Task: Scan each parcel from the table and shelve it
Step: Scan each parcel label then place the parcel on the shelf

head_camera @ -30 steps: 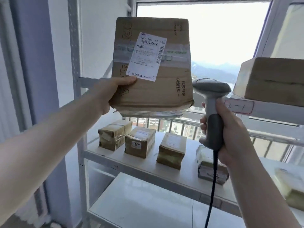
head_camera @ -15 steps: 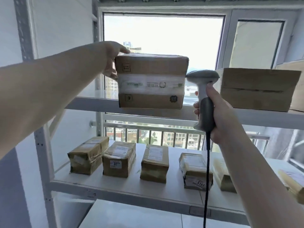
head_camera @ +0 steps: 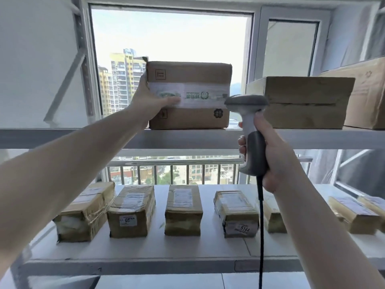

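Note:
A brown cardboard parcel [head_camera: 193,80] with a white tape band stands upright on the upper shelf [head_camera: 62,137], in front of the window. My left hand [head_camera: 149,101] holds its left front corner, thumb lying across the tape on the front face, fingers round the left side. My right hand [head_camera: 275,155] grips the handle of a grey barcode scanner [head_camera: 246,103], held just right of the parcel, its head pointing left. The scanner's black cable [head_camera: 260,236] hangs straight down.
Two larger boxes [head_camera: 302,101] stand on the upper shelf to the right. The lower shelf [head_camera: 145,251] carries a row of several small taped parcels [head_camera: 183,209]. White shelf uprights [head_camera: 83,59] rise at left. A railing runs behind the shelves.
The parcel, held up label-forward a second ago, has been turned and set down on the upper shelf. My left hand slid from its top corner to its left front. The scanner stayed raised.

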The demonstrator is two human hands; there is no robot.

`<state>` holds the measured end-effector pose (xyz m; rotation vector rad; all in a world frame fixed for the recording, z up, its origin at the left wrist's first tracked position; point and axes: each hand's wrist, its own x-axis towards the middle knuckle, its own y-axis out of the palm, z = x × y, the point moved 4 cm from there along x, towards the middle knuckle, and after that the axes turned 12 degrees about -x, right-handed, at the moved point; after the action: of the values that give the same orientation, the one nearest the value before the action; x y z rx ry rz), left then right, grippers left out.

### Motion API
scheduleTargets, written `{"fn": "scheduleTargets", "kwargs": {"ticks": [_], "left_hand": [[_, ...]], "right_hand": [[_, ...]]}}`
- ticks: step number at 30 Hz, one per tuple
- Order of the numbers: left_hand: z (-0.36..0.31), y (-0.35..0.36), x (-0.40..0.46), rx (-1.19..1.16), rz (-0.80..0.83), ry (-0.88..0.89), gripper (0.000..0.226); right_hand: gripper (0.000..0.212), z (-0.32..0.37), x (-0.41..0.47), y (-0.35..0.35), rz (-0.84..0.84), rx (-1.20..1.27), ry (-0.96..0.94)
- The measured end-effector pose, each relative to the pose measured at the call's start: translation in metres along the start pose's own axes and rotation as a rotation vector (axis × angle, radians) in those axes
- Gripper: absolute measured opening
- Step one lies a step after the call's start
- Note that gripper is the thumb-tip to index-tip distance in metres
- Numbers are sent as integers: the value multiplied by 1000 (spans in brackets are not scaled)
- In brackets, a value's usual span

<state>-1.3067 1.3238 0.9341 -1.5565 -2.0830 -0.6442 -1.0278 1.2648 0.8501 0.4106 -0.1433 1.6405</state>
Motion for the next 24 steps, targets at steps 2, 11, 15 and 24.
{"fn": "scheduleTargets", "kwargs": {"ticks": [2, 11, 15, 24], "left_hand": [[5, 1, 9, 2, 26, -26, 107], [17, 41, 17, -37, 126, 37, 73], [19, 48, 20, -72, 143, 40, 71], [22, 65, 21, -60, 133, 37, 84]], "right_hand": [[40, -6, -3, -7, -31, -18, 14], [34, -7, -14, -45, -138, -64, 25], [36, -1, -12, -60, -151, -82, 32], [41, 5, 1, -74, -121, -90, 41]]}}
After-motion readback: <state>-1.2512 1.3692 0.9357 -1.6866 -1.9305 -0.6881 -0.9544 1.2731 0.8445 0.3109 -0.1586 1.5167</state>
